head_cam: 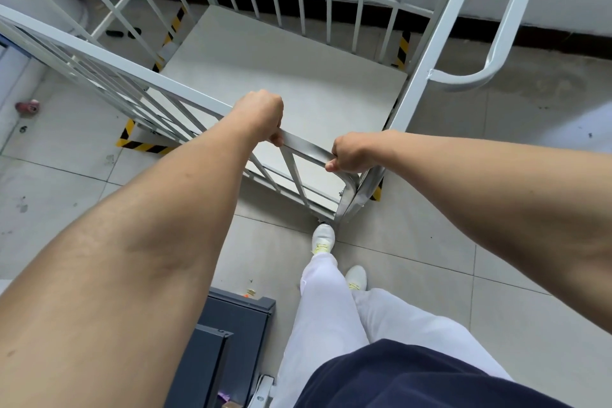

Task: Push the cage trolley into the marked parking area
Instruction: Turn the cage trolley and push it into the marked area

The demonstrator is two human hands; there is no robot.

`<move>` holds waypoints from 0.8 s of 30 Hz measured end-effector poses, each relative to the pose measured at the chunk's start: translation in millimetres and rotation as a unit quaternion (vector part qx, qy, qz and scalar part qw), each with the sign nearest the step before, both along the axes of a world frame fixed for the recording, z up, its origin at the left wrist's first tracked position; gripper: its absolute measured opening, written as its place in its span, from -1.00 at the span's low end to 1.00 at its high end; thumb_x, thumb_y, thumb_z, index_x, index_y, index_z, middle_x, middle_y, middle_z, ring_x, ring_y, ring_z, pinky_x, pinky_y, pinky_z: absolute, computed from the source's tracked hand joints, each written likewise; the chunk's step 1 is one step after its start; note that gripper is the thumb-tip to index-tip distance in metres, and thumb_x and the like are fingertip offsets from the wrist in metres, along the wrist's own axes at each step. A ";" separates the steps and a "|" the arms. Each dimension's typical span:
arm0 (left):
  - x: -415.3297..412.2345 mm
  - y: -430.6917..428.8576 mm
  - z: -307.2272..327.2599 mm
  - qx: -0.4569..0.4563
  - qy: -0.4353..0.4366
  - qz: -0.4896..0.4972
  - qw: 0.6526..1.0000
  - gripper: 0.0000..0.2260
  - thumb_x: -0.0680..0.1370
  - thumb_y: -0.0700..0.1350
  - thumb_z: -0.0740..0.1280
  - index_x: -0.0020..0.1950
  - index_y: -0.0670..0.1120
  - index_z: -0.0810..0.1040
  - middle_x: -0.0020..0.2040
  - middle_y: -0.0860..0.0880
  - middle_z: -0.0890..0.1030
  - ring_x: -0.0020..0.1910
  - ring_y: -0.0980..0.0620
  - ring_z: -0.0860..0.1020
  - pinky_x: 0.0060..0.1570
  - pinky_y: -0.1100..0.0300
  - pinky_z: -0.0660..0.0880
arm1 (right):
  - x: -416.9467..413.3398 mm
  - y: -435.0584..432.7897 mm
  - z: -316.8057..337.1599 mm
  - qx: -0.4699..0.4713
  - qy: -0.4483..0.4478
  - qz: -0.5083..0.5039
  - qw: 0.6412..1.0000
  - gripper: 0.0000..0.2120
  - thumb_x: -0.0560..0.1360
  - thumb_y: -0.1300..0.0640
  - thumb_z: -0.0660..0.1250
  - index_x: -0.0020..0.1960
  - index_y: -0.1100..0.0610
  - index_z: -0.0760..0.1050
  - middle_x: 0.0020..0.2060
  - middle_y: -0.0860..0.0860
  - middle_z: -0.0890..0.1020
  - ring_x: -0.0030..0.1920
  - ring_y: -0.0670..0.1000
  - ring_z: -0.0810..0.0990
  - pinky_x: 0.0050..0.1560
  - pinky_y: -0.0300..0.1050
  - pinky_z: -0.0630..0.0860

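A white metal cage trolley [284,76] with barred sides and a pale flat deck fills the upper middle of the view. My left hand [261,116] is closed over the near top rail. My right hand [351,151] grips the same rail close to the near right corner post. Black-and-yellow striped tape [139,145] marks the parking area on the floor; pieces show at the trolley's near left corner, near right corner [377,190] and far side [402,50]. The trolley stands over the taped outline, close to the wall. A curved tube handle [503,20] sticks out on its right side.
A white wall with a dark skirting [496,30] runs behind the trolley. A dark grey metal cabinet [228,331] stands low at my left, close to my legs. A small red object [28,107] lies on the tiled floor at far left. My white shoe [324,237] touches the trolley's near corner.
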State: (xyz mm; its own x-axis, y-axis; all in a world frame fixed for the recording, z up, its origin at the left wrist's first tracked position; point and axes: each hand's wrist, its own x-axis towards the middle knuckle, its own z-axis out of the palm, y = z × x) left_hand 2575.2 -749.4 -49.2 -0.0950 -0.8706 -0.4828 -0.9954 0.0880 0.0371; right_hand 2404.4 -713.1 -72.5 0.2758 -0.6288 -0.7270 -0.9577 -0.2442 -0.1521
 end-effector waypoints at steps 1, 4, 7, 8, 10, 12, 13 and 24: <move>0.3 -0.2 0.7 0.000 -0.003 -0.003 1.000 -0.77 0.34 -0.14 0.56 -0.04 -0.18 0.71 -0.35 -0.09 0.53 -0.26 -0.13 0.49 -0.25 0.17 0.40 | 0.2 -0.1 -0.4 -0.003 -0.002 0.000 1.000 -0.52 0.61 -0.13 0.12 0.25 0.24 0.48 0.20 0.15 0.57 0.22 0.18 0.51 0.23 0.01 0.44; 3.4 -1.3 -0.1 -0.001 -0.009 -0.007 1.000 -0.78 0.36 -0.14 0.55 -0.05 -0.19 0.70 -0.47 -0.03 0.43 -0.29 -0.13 0.49 -0.26 0.18 0.41 | 2.6 -1.0 -0.1 -0.002 -0.002 0.001 1.000 -0.52 0.61 -0.13 0.12 0.26 0.24 0.48 0.21 0.15 0.56 0.22 0.18 0.51 0.23 0.00 0.44; 7.7 -3.2 -1.2 -0.005 -0.005 -0.010 1.000 -0.79 0.36 -0.14 0.54 -0.05 -0.19 0.70 -0.42 -0.06 0.50 -0.29 -0.13 0.50 -0.25 0.18 0.42 | 5.5 -1.7 0.8 0.001 0.000 0.001 1.000 -0.52 0.62 -0.13 0.11 0.26 0.24 0.47 0.22 0.15 0.55 0.24 0.17 0.50 0.22 0.00 0.43; 9.2 -4.1 -2.1 -0.005 -0.002 -0.011 1.000 -0.79 0.36 -0.15 0.54 -0.06 -0.18 0.70 -0.37 -0.09 0.54 -0.28 -0.13 0.50 -0.25 0.18 0.42 | 5.9 -2.4 0.6 0.003 0.000 -0.001 1.000 -0.52 0.62 -0.13 0.11 0.27 0.24 0.47 0.23 0.15 0.55 0.25 0.17 0.50 0.23 0.00 0.42; 11.6 -4.6 -4.4 -0.008 0.004 -0.017 1.000 -0.82 0.37 -0.16 0.53 -0.07 -0.16 0.71 -0.27 -0.12 0.60 -0.25 -0.14 0.50 -0.25 0.17 0.41 | 5.9 -2.3 0.1 0.006 0.002 -0.003 1.000 -0.52 0.62 -0.13 0.11 0.28 0.24 0.47 0.24 0.15 0.54 0.26 0.17 0.49 0.24 0.00 0.42; 13.5 -4.3 -6.8 -0.018 0.010 -0.022 1.000 -0.88 0.39 -0.19 0.50 -0.09 -0.14 0.72 -0.19 -0.14 0.68 -0.24 -0.14 0.50 -0.24 0.16 0.44 | 5.2 -2.8 0.6 0.005 0.004 0.000 1.000 -0.52 0.62 -0.13 0.11 0.27 0.24 0.47 0.24 0.15 0.54 0.26 0.17 0.49 0.24 0.00 0.42; 14.3 -3.9 -8.0 -0.021 0.012 -0.025 0.999 -0.89 0.40 -0.21 0.49 -0.09 -0.13 0.72 -0.16 -0.15 0.70 -0.23 -0.14 0.49 -0.23 0.16 0.44 | 5.0 -3.4 0.7 0.005 0.005 0.001 1.000 -0.52 0.62 -0.13 0.11 0.27 0.24 0.47 0.24 0.15 0.54 0.26 0.17 0.49 0.23 -0.01 0.42; 15.8 -2.5 -11.6 -0.032 0.010 -0.052 0.998 -0.90 0.43 -0.18 0.50 -0.08 -0.15 0.71 -0.26 -0.12 0.55 -0.23 -0.15 0.49 -0.20 0.12 0.45 | 4.4 1.2 -1.3 -0.009 0.005 -0.005 1.000 -0.52 0.63 -0.13 0.09 0.29 0.23 0.46 0.27 0.15 0.53 0.29 0.17 0.46 0.27 0.01 0.40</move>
